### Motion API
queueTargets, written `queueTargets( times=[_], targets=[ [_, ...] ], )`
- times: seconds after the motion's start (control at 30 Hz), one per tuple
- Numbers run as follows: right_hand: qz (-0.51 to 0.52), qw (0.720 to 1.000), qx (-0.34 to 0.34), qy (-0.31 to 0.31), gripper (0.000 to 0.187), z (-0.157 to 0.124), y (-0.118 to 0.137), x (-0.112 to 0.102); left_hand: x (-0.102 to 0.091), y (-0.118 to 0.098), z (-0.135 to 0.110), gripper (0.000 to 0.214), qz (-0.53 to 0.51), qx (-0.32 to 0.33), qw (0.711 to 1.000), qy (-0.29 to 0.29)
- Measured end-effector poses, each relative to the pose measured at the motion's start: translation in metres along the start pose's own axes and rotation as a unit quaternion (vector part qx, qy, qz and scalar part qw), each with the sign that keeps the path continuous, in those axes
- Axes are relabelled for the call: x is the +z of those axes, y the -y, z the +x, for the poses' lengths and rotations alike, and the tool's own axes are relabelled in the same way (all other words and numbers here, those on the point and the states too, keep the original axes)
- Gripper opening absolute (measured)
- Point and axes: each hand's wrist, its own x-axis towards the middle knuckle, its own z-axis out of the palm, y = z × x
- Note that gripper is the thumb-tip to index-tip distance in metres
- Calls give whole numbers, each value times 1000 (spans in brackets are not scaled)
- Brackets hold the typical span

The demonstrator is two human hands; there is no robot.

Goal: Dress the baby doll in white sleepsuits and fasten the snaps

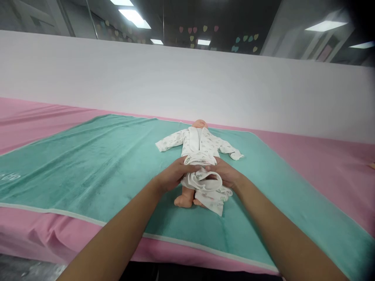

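A baby doll (199, 125) lies on its back on a teal towel (96, 164), head away from me, bare feet (185, 200) towards me. It wears a white printed top (195, 143) with sleeves spread out. White printed trousers (208, 190) are bunched around its hips and legs. My left hand (175, 173) grips the bunched cloth at the doll's left side, fingers curled on the waistband. My right hand (224, 174) grips the same cloth on the other side, thumb hooked into the fabric.
The towel lies over a pink sheet (322, 164) covering the table. A white partition (175, 86) runs along the far side. The table's near edge (73, 249) is just below my forearms. Something small sits at the far right edge (372, 165).
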Motion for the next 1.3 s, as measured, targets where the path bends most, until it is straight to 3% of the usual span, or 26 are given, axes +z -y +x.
queueTargets(
  times=[0.17, 0.43, 0.77, 1.3],
  targets=[
    [-34, 999, 4, 20, 58, 0, 2, -2, -1, 1, 0, 43, -15, 3, 1000, 1],
    [-161, 986, 43, -1, 57, -4, 13, 10, -2, 2, -1, 40, -20, -2, 1000, -6],
    [-154, 987, 27, -47, 38, -2, 6, 9, 1, 0, -1, 45, -8, -14, 1000, -26],
    [-104, 991, 8, -79, 43, 0, 0, 10, 2, 0, -2, 37, 5, -9, 1000, -29]
  ],
)
